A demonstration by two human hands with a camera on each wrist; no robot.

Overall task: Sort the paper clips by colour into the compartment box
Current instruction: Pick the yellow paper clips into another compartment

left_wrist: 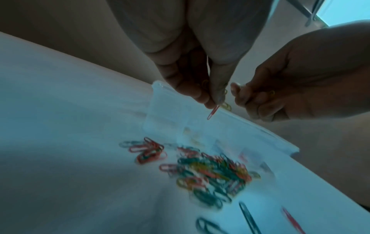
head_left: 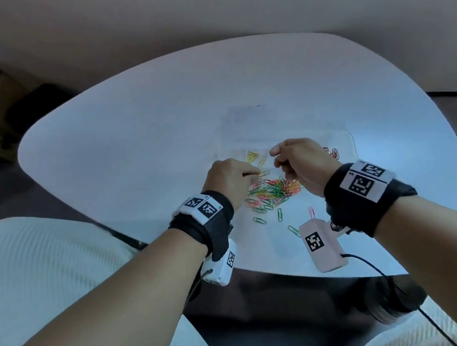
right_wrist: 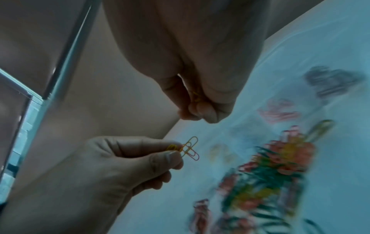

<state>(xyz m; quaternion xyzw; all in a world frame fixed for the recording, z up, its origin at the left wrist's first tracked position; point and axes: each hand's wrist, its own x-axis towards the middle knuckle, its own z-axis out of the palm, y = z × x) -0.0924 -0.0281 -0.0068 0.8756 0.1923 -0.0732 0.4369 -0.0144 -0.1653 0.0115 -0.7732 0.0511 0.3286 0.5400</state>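
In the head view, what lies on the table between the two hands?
Yellow paper clips inside the clear compartment box lie between the left hand and the right hand, as the head view shows.

Pile of paper clips (head_left: pixel 272 192) on table (head_left: pixel 134 131), just before compartment box (head_left: pixel 342 145). Stray clips (head_left: pixel 280 214) nearer the person. Both hands above the pile.

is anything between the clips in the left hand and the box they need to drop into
Nothing visible blocks it. The left hand pinches yellow and red clips just in front of the open compartment box. The right hand hovers over the box's middle, beside that path rather than across it.
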